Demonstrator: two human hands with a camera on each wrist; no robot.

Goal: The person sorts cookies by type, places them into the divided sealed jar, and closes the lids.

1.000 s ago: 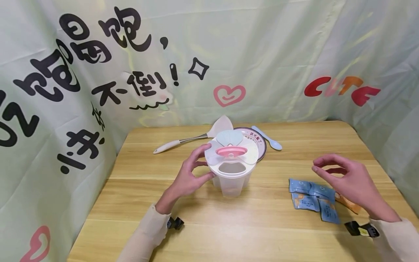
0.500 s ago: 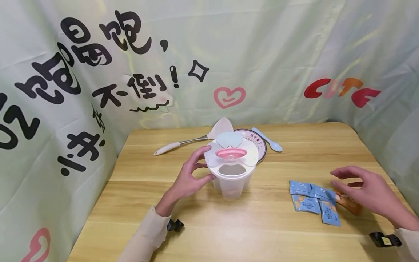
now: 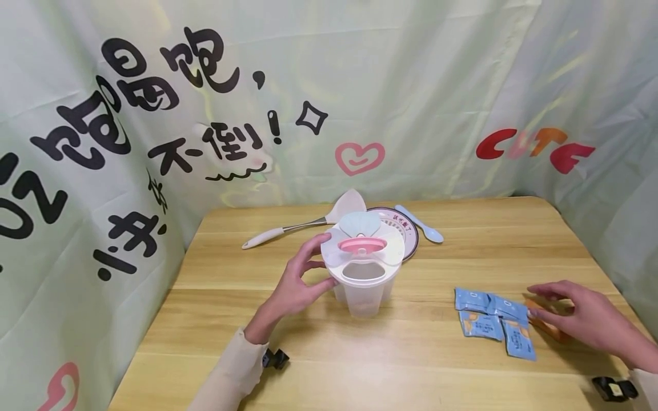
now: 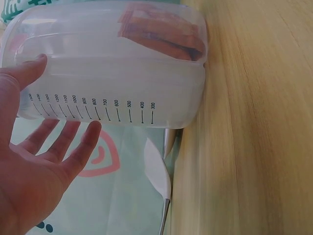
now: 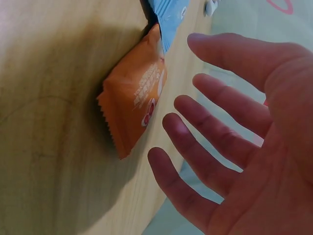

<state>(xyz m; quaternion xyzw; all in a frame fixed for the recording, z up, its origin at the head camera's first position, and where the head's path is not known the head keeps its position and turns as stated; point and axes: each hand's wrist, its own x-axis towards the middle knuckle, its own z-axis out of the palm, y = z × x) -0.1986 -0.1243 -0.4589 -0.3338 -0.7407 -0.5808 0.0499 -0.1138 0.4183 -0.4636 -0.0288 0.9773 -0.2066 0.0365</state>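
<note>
Around the left side of a translucent plastic storage container (image 3: 364,299) the thumb and fingers of my left hand (image 3: 297,287) are curved. The container stands upright, its petal-shaped lid (image 3: 336,251) bearing a pink handle (image 3: 362,246) and one opening at the front. Through its wall in the left wrist view, orange packaging (image 4: 161,34) shows inside. My right hand (image 3: 591,319) hovers over an orange snack packet (image 5: 133,93), fingers spread and apart from it in the right wrist view. Several blue packets (image 3: 480,325) lie just left of that packet.
Behind the container lie a spatula (image 3: 262,237), a plate (image 3: 408,228) partly hidden by the lid, and a light blue spoon (image 3: 432,234). A printed curtain (image 3: 411,85) hangs along the back and sides of the wooden table (image 3: 329,365).
My right hand has moved right and then down towards the orange packet. The left hand keeps its place on the container. The head view has tilted slightly upward.
</note>
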